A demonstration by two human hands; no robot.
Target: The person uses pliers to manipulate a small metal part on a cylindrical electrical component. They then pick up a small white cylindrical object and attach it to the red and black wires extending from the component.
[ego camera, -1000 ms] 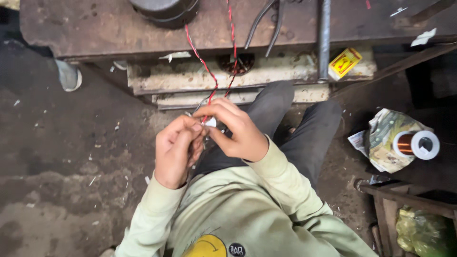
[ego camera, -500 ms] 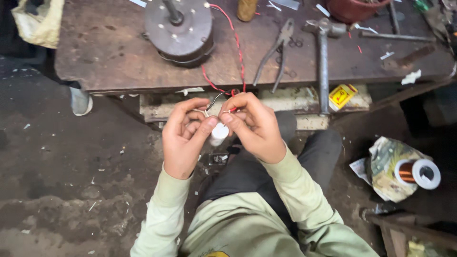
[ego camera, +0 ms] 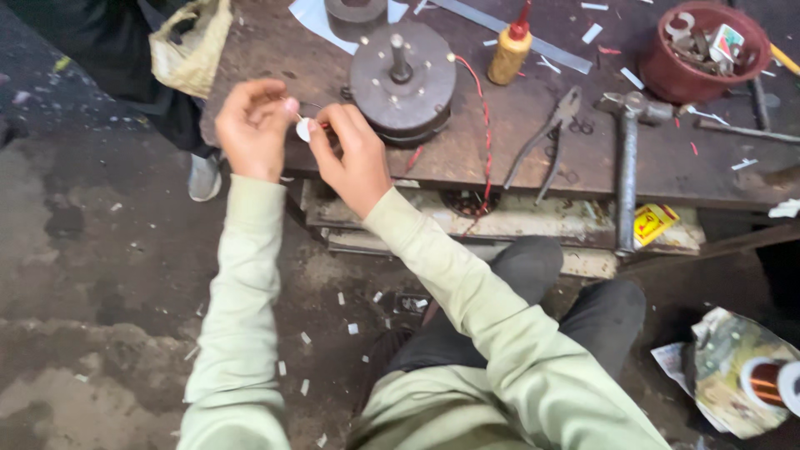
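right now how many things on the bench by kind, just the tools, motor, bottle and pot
motor: 1
pliers: 1
hammer: 1
yellow bottle with red cap: 1
red pot of odds and ends: 1
total: 5
The left hand and right hand pinch a small white piece by the motor.

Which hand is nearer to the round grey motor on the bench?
Right. The right hand is just beside the motor, at its left edge; the left hand is further left, beyond the small white piece both hands pinch.
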